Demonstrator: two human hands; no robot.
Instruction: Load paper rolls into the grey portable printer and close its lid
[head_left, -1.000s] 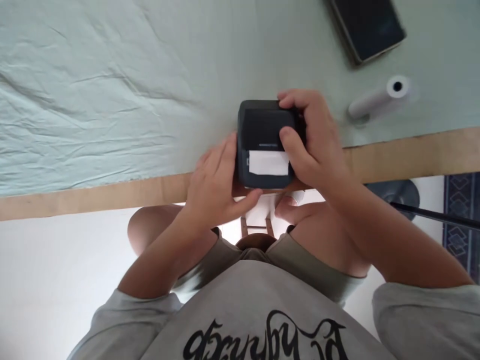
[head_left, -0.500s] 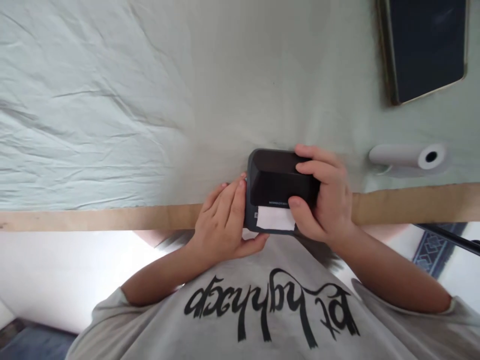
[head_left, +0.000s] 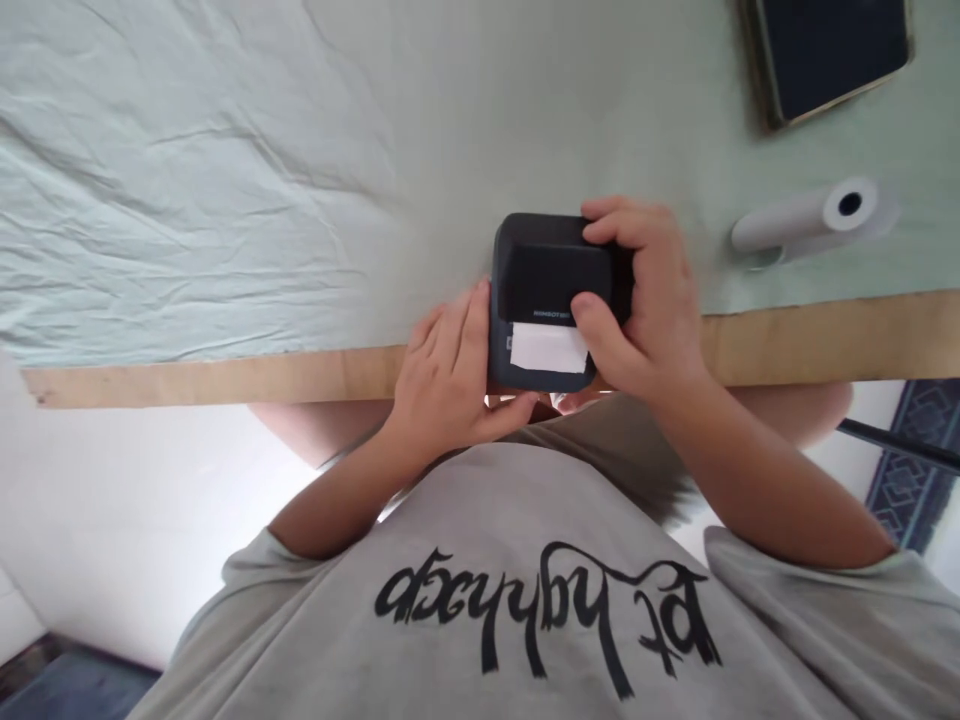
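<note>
A dark, box-shaped device (head_left: 551, 270) with rounded corners lies at the table's near edge. White paper (head_left: 549, 347) shows at its near side, below small lettering. My right hand (head_left: 649, 300) grips the device from the right, with fingers over its far corner and the thumb on its top. My left hand (head_left: 454, 380) rests flat along the device's left side, fingers stretched out and pointing away from me, with the thumb reaching under the near edge. The underside of the device is hidden.
A white paper roll (head_left: 806, 220) lies on the pale green cloth (head_left: 480, 120) to the right. Beyond it, at the far right, is a dark, flat object (head_left: 832, 50) with a thin light rim. A wooden strip (head_left: 337, 376) runs along the table's near edge.
The view has tilted, so the table, device, roll and hands all appear higher in the picture. Both hands keep about the same hold on the device.
</note>
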